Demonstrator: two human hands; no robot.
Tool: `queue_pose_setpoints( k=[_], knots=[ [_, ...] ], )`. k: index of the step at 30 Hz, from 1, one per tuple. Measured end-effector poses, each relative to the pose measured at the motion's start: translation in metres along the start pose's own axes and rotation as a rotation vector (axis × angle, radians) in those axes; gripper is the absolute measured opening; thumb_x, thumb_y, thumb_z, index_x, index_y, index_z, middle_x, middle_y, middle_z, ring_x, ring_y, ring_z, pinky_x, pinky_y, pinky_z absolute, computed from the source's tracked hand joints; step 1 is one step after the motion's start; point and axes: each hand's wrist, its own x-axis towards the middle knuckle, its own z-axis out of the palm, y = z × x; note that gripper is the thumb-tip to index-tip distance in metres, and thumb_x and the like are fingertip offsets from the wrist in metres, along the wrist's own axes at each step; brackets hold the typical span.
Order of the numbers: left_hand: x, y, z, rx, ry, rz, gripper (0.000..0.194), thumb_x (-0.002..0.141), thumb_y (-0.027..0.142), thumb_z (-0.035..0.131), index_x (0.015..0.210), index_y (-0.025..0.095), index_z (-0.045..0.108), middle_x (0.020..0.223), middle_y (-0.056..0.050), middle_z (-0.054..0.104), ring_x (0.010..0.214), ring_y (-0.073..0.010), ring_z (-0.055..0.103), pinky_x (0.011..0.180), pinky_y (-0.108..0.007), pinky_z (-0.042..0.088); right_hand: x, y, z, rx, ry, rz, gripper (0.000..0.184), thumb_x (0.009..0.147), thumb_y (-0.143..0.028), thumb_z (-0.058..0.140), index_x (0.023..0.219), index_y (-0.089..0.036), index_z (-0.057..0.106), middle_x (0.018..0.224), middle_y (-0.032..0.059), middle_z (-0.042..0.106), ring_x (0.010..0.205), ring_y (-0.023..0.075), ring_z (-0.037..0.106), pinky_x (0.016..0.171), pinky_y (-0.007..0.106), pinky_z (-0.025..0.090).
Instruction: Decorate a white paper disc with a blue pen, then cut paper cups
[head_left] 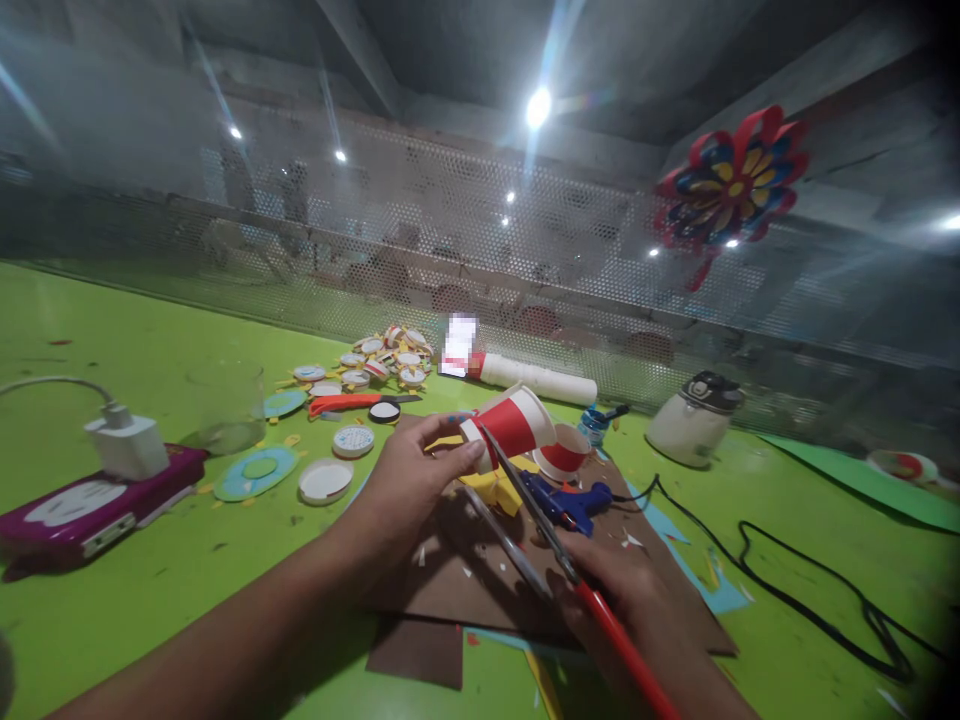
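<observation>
My left hand (427, 460) grips a red and white paper cup (517, 425) by its base, tipped on its side with the rim to the right. In my right hand (622, 580) is a pair of scissors (551, 530) with red handles. Its blades are apart; the upper one reaches the cup's lower side, the other hangs below it. Behind the blades a blue glue gun (574, 500) lies on a brown sheet (480, 600). A second red and white paper cup (564, 452) sits just beyond, and yellow pieces (495, 490) lie under the held cup.
At left are a purple power strip (172, 470) with a white plug (127, 445), and a clear cup (225, 405). Farther back come an orange-handled cutter (345, 402), a pile of small round pieces (390, 355) and a phone (457, 345). A black cord (795, 580) loops at right.
</observation>
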Motion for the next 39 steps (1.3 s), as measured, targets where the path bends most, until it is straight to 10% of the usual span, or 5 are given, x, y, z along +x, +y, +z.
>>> queue_pose_setpoints(
  k=[24,33,39],
  knots=[
    [0.003,0.002,-0.003,-0.104,0.021,0.030,0.038,0.066,0.029,0.083,0.096,0.015,0.065,0.098,-0.011,0.073,0.083,-0.0220,0.071,0.080,-0.036,0.055,-0.004,0.007,0.006,-0.085,-0.004,-0.004,0.023,0.083,-0.021,0.047,0.088,-0.022,0.070,0.072,0.0029,0.071,0.082,0.0261,0.071,0.069,0.031,0.054],
    [0.002,0.000,-0.002,-0.028,-0.009,0.034,0.037,0.069,0.028,0.081,0.101,0.014,0.068,0.112,-0.014,0.070,0.089,-0.0230,0.069,0.081,-0.035,0.055,-0.003,0.013,0.005,-0.007,0.050,-0.057,0.033,0.084,-0.026,0.053,0.112,-0.026,0.069,0.102,0.0048,0.076,0.092,0.0260,0.070,0.083,0.036,0.054],
    [0.003,-0.002,-0.005,0.001,-0.039,0.049,0.035,0.072,0.031,0.078,0.102,0.016,0.070,0.104,-0.013,0.073,0.090,-0.0246,0.069,0.083,-0.037,0.054,-0.007,0.015,0.010,-0.029,0.050,-0.020,0.032,0.085,-0.026,0.047,0.107,-0.025,0.072,0.075,0.0018,0.072,0.076,0.0231,0.070,0.067,0.029,0.055]
  ],
)
